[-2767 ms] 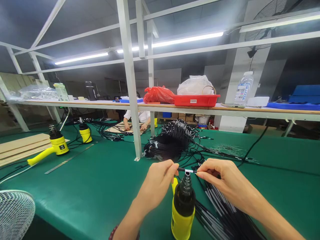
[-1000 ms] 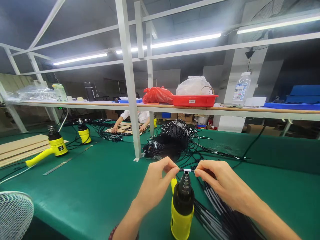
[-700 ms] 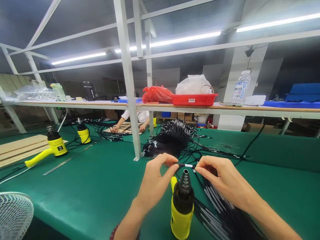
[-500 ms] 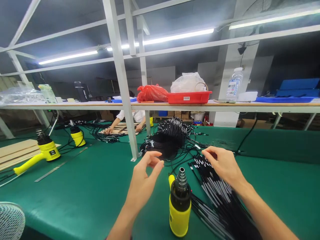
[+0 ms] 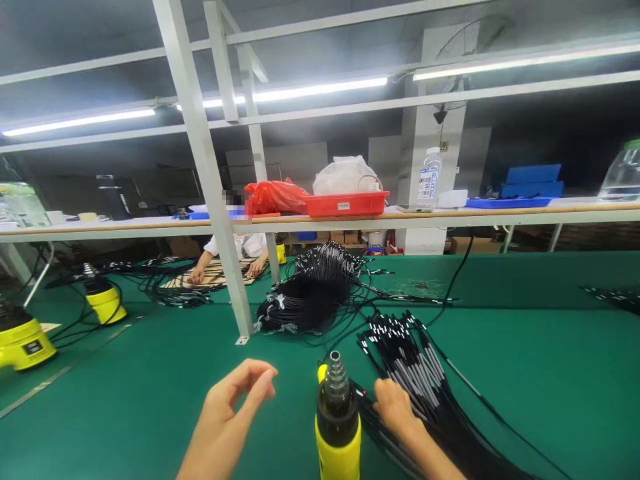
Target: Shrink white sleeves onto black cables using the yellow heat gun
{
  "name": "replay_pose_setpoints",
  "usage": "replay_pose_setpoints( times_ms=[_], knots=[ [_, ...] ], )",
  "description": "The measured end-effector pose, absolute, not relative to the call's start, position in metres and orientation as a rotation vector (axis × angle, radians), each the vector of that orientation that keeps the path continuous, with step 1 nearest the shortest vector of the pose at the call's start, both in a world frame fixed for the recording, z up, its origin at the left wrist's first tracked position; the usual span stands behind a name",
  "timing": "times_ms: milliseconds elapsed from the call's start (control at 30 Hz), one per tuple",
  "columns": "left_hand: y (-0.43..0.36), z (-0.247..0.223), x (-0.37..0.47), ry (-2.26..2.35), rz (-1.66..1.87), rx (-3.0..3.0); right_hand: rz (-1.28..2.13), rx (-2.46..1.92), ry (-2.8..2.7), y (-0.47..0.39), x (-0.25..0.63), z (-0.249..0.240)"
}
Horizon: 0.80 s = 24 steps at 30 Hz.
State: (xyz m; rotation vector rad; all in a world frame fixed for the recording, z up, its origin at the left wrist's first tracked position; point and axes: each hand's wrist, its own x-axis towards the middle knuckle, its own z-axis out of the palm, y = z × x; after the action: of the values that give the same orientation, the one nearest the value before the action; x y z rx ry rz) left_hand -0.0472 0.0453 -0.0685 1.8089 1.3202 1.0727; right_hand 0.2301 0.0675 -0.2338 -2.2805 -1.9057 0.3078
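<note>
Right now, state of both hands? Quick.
Left hand: partly open, fingers curled, nothing visibly held.
Right hand: fingers curled at the black cables; whether it grips any cannot be told.

The left hand (image 5: pixel 225 413) no longer pinches the white-sleeved cable over the nozzle (image 5: pixel 336 373) of the near heat gun (image 5: pixel 337 450); it is empty now, lower and left of the gun, thumb and fingers curled toward each other. The right hand (image 5: pixel 394 403) has come down beside the gun, onto the dark cables (image 5: pixel 383 433) there (its fingertips are hidden, so its grip is unclear). A single cable (image 5: pixel 465 381) now shows along the right side of the sleeved bundle (image 5: pixel 415 373). The view has swung right: a green-capped bottle (image 5: pixel 623 175) appears on the shelf, and the white mesh guard has left the frame.
</note>
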Motion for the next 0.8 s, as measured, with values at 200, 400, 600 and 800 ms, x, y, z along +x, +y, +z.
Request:
replay_pose_setpoints(
  times_ms=[200, 400, 600, 800],
  knots=[
    [0.045, -0.069, -0.05, 1.325, 1.047, 1.81, 0.383, -2.231, -1.859, 0.077, 0.237, -0.245],
    [0.042, -0.067, -0.052, 1.301, 1.068, 1.835, 0.412, -2.063, -1.753, 0.073, 0.259, -0.229],
    [0.038, -0.057, -0.049, 1.284, 1.113, 1.882, 0.398, -1.736, -1.741, 0.059, 0.279, -0.169],
    [0.032, -0.033, -0.038, 1.221, 1.137, 1.925, 0.208, -1.548, -1.629, 0.01, 0.269, -0.06]
  ],
)
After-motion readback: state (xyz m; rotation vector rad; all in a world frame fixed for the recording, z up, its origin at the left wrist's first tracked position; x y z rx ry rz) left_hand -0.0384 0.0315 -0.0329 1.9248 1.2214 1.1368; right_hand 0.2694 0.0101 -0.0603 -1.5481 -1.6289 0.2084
